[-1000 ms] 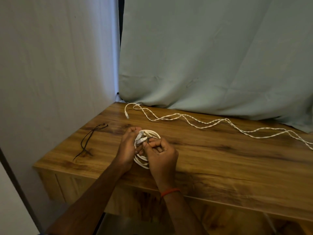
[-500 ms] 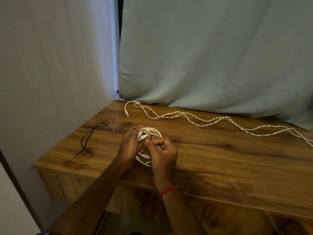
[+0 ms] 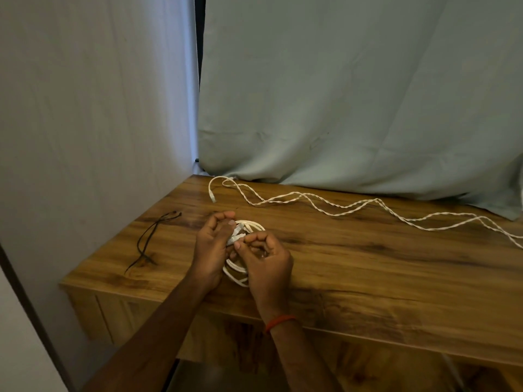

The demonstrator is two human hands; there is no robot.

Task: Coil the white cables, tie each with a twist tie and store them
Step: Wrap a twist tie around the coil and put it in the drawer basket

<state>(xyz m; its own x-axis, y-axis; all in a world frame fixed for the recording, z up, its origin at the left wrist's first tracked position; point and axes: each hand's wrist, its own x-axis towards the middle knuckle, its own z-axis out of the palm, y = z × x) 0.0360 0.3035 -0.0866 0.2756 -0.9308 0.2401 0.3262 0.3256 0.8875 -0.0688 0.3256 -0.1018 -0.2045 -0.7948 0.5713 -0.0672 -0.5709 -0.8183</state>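
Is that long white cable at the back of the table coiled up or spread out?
Spread out. The long white cable lies in loose waves across the table, unlike the coiled cable nearer the front.

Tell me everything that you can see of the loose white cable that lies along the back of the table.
The loose white cable is thin and looks like two strands twisted together. It lies uncoiled and untied on the wooden table, running in soft waves from a small plug near the back left corner to the picture's right edge, close to the curtain. It seems to touch only the table.
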